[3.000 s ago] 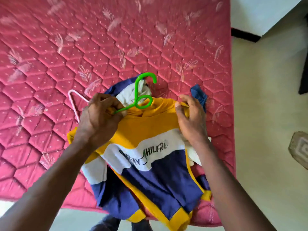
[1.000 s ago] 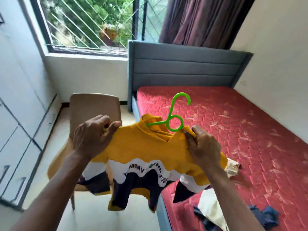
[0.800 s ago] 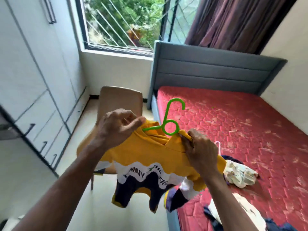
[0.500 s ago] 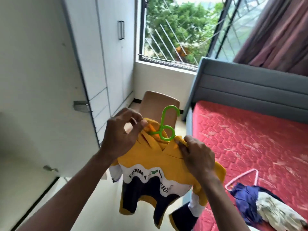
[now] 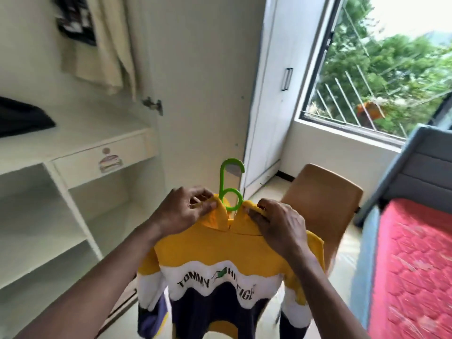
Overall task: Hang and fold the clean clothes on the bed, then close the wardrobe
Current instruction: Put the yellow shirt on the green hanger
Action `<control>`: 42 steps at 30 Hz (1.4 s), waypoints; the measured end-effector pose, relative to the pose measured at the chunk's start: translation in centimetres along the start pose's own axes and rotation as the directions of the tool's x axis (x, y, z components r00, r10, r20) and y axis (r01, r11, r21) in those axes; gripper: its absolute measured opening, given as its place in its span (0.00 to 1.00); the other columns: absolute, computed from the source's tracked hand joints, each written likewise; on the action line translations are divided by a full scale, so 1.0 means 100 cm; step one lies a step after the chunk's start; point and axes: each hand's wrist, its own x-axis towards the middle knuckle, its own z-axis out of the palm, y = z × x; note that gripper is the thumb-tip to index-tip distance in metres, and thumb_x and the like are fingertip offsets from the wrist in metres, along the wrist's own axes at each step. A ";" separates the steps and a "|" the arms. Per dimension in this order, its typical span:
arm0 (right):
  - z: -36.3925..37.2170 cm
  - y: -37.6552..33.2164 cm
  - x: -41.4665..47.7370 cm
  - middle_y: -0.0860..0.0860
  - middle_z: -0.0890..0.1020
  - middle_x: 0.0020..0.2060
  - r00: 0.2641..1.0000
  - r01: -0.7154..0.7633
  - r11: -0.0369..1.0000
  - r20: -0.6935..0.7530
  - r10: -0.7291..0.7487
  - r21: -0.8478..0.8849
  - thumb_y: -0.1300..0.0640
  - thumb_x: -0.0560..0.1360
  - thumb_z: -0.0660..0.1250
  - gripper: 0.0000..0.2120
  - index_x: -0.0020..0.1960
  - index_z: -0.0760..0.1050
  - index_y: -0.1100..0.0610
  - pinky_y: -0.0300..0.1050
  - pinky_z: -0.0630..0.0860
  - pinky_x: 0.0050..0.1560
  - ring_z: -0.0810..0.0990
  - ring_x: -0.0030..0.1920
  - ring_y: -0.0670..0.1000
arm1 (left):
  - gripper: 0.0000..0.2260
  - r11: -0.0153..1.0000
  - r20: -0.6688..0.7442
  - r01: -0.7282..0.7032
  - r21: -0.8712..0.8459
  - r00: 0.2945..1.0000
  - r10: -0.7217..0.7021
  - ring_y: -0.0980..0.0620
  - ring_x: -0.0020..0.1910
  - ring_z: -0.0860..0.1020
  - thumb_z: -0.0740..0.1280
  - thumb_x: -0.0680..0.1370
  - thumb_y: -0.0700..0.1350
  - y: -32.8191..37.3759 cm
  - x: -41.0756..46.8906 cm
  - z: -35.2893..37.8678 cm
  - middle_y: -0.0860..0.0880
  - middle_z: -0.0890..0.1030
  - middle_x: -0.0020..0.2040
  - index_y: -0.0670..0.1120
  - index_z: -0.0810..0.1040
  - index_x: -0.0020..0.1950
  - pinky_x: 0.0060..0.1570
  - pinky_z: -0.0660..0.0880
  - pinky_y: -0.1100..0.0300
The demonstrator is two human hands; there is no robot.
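Since the frame half a second ago, the view has swung left from the window toward the open wardrobe [image 5: 73,182], and the hanger's hook now stands upright rather than leaning right. Both hands remain on the garment at its collar.

Left hand [image 5: 182,211]: fingers pinched shut on the left collar flap of the polo shirt [image 5: 227,260], just beside the hanger's lower loop. Right hand [image 5: 278,223]: fingers closed on the right collar flap, knuckles up. The two hands are near each other, separated by the neck of the green plastic hanger [image 5: 231,185], whose hook rises above the collar between them.

Shirt: yellow across the shoulders, a white wavy band with lettering at the chest, navy below. It hangs in the air in front of the person, clear of the floor, between the wardrobe on the left and the bed [image 5: 413,265] on the right.

Wardrobe: door open, white shelves visible, a drawer front bearing a small sticker. A cream garment [image 5: 107,45] hangs inside at upper left; a dark folded item [image 5: 22,118] lies on the shelf surface.

Behind the shirt stands a tan chair [image 5: 325,206]. Red quilted mattress at far right, blurred by motion. Window [image 5: 381,69] with grille beyond.
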 end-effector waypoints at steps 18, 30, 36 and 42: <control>0.034 -0.326 0.324 0.42 0.84 0.45 0.925 0.370 0.720 -0.160 -0.345 0.587 0.30 0.80 0.57 0.22 0.55 0.81 0.43 0.47 0.80 0.48 0.83 0.47 0.43 | 0.26 0.918 -0.753 0.238 0.319 0.651 0.093 0.54 0.44 0.83 0.64 0.72 0.76 -0.125 0.076 -0.378 0.56 0.85 0.42 0.56 0.85 0.46 0.40 0.79 0.52; -0.033 -0.469 0.538 0.46 0.84 0.41 0.713 0.595 0.798 -0.520 -0.471 0.092 0.23 0.77 0.42 0.38 0.52 0.82 0.46 0.50 0.79 0.44 0.81 0.42 0.49 | 0.09 0.998 -0.634 -0.061 -0.004 0.772 0.045 0.48 0.52 0.85 0.71 0.80 0.48 -0.088 0.210 -0.624 0.47 0.87 0.52 0.55 0.82 0.60 0.49 0.82 0.57; -0.075 -0.519 0.639 0.48 0.85 0.47 0.610 0.628 0.778 -0.634 -0.476 0.021 0.27 0.78 0.51 0.30 0.59 0.83 0.45 0.47 0.74 0.41 0.82 0.47 0.52 | 0.34 0.861 -0.755 0.234 0.451 0.615 0.228 0.48 0.51 0.80 0.52 0.75 0.78 -0.104 0.279 -0.687 0.53 0.82 0.49 0.52 0.83 0.52 0.51 0.76 0.49; -0.145 -0.542 0.709 0.48 0.81 0.42 0.619 0.549 0.828 -0.607 -0.497 -0.118 0.24 0.77 0.50 0.32 0.57 0.77 0.48 0.44 0.74 0.40 0.78 0.42 0.48 | 0.35 0.801 -0.843 0.285 0.526 0.295 0.449 0.46 0.36 0.77 0.54 0.79 0.73 -0.094 0.352 -0.763 0.47 0.78 0.32 0.43 0.78 0.35 0.38 0.71 0.53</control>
